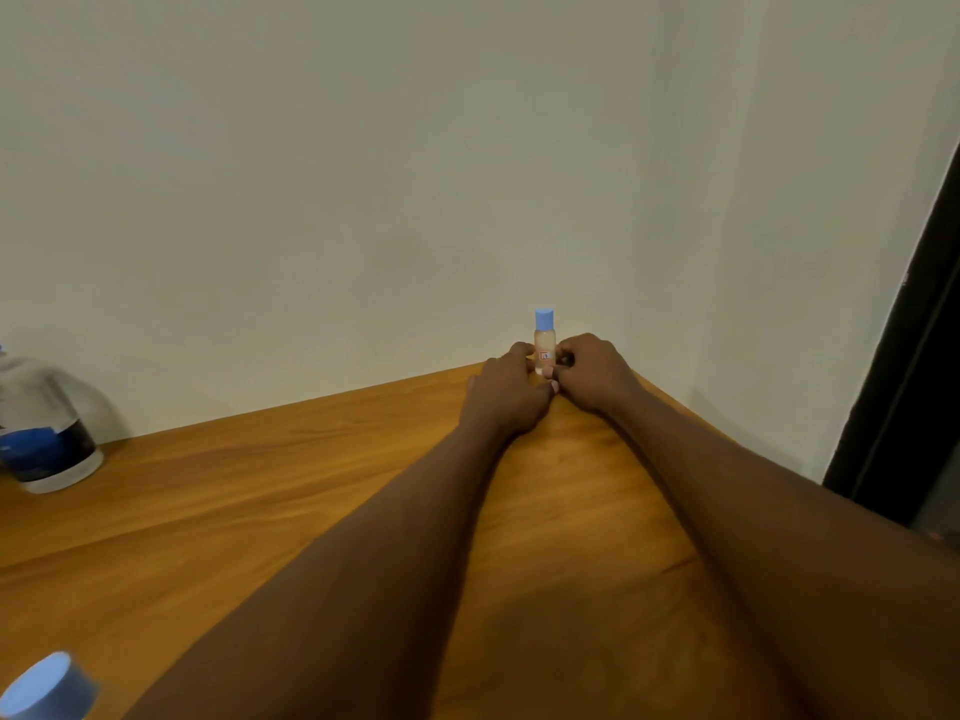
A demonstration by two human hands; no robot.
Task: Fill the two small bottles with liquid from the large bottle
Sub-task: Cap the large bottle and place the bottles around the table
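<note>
A small bottle is seen standing upright at the far corner of the worktop, close to the wall. It is clear, filled with a pale liquid, topped with a blue cap and marked with a small red-edged label. Its lower part is gripped from either side by the left hand and the right hand, fingers curled, and its base is hidden behind the thumbs. The large bottle is blurred and cut off at the left edge. A second blue lid is cropped at the bottom left corner.
</note>
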